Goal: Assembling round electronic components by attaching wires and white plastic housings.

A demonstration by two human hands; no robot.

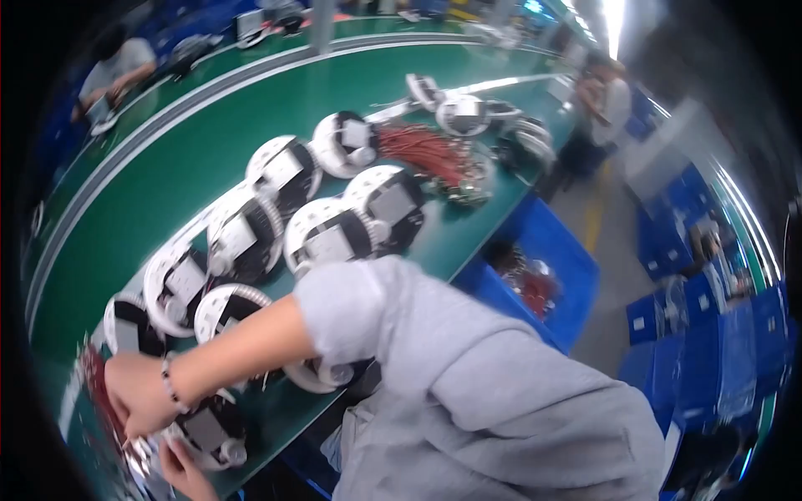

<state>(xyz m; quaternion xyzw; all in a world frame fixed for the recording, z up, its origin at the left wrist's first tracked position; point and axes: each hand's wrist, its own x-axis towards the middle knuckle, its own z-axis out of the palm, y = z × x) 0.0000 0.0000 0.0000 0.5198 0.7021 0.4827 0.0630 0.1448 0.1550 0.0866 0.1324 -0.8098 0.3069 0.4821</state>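
My right hand (140, 394), wearing a beaded bracelet, reaches far to the left with its fingers curled downward. Beside it lies a bundle of red wires (96, 382) at the table's left end. Just below, my left hand (185, 474) comes in from the lower edge, its fingers bent close to the right fingertips. What either hand pinches is too blurred and covered to make out. A round white housing (207, 427) with a black and grey middle sits right by both hands. Another white housing (129, 326) lies just beyond my right hand.
Several similar round housings (246, 235) stand in rows along the green table (196, 179). A larger heap of red wires (430, 159) lies farther back. Right of the table is a blue bin (568, 292). Other people (125, 67) sit across the table and stand (610, 100) at the far end.
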